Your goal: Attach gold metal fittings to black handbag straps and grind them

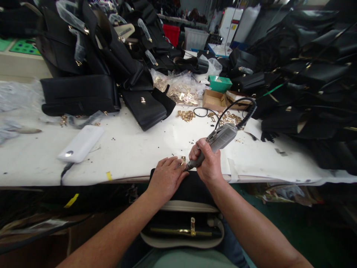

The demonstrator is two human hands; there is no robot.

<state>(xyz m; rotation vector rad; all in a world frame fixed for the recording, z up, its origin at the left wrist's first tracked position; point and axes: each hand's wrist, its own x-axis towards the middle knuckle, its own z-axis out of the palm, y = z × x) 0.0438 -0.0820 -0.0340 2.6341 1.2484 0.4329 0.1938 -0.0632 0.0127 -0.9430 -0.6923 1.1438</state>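
My right hand [208, 160] is wrapped round a grey electric screwdriver [223, 137], tilted with its tip down and to the left. That tip meets the edge of a black bag [192, 188] beside my left fingers. My left hand [167, 176] lies fairly flat on the bag's flap at the table edge, fingers stretched out. By its fingertips sits a small gold metal fitting [183, 159]. The open body of the bag, with a pale lining and a gold zip [184, 231], rests toward my lap. What lies under my left palm is hidden.
Gold fittings [186, 116] lie loose on the white table [134, 156], near a cardboard box [213, 99] and a green box [220, 83]. Black bags [80, 95] are piled left and right. A white corded device [82, 143] lies at left. The screwdriver's cable [248, 111] loops behind it.
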